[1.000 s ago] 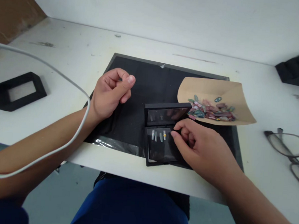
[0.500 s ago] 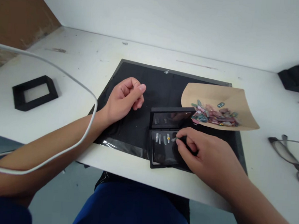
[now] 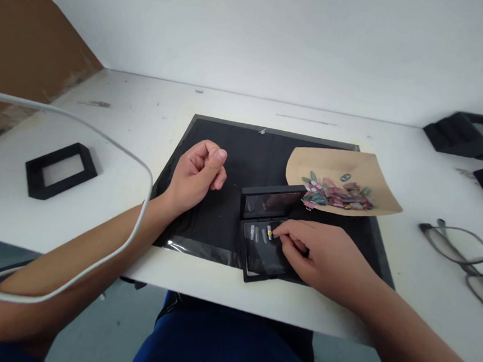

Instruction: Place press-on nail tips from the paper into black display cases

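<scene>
An open black case [image 3: 262, 264] rests on a black mat, its lid [image 3: 271, 203] tilted up at the back. Several press-on nails [image 3: 264, 235], greenish and pale, stand in a row inside; one pale nail [image 3: 269, 232] carries a yellow spot. My right hand [image 3: 323, 253] reaches over the case with thumb and forefinger pinched around a small greenish press-on nail, mostly hidden by the fingertips, at the row's right end. Lying on the mat to the left, my left hand [image 3: 196, 172] is loosely closed, thumb over curled fingers, with nothing visible in it.
Behind the right hand, a brown paper sheet [image 3: 329, 162] bears a pile of colourful nails [image 3: 340, 194]. Eyeglasses [image 3: 456, 245] and black frames [image 3: 468, 136] lie right, another black frame [image 3: 60, 171] left. A white cable [image 3: 137, 168] loops across my left forearm.
The view has shifted, so the table sits lower. My right hand has moved slightly left along the row with the greenish nail, close to the yellow-spotted one. My left hand keeps its pose.
</scene>
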Demonstrator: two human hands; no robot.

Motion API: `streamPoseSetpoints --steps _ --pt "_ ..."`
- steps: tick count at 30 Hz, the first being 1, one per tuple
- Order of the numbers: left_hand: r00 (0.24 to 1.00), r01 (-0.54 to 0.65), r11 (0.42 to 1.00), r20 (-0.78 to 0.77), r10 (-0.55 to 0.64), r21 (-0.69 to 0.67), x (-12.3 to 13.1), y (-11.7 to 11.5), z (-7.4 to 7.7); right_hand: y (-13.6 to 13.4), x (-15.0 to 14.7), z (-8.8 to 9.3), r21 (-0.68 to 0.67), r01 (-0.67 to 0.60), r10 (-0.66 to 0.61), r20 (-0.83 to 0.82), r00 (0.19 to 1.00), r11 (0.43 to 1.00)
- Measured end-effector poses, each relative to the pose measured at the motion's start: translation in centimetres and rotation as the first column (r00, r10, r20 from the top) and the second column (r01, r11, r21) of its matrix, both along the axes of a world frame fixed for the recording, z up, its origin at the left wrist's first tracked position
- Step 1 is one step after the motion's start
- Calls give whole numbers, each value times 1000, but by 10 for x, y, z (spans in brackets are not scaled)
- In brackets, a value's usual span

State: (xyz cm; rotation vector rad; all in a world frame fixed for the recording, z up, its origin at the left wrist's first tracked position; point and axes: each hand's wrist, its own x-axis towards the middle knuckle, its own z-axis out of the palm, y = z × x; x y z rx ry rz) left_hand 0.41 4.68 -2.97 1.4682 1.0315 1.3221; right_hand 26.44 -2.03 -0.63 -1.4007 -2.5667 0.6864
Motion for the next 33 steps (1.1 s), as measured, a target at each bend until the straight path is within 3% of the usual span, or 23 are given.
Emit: streamPoseSetpoints --steps 7,14,18,24,28,33 --pt "1000 0 1000 28 -1 11 -2 -4 -2 2 0 4 -40 0 0 -8 1000 999" --pt "977 214 968 25 -212 -133 -1 -8 1 2 3 -2 -23 -29 29 -27 999 999" --pt "968 250 952 28 -249 -174 -3 -7 -1 3 4 -3 -48 -55 52 -54 997 997" --pt "967 250 962 76 -242 -108 -7 -6 -5 5 4 0 -66 10 -10 -5 1000 998" --pt "945 290 952 184 -269 -101 -7 -5 3 5 4 1 -75 -12 12 0 1000 997" --pt "898 389 902 293 -327 -186 -8 -5 16 5 6 -2 -55 -53 51 -36 998 997"
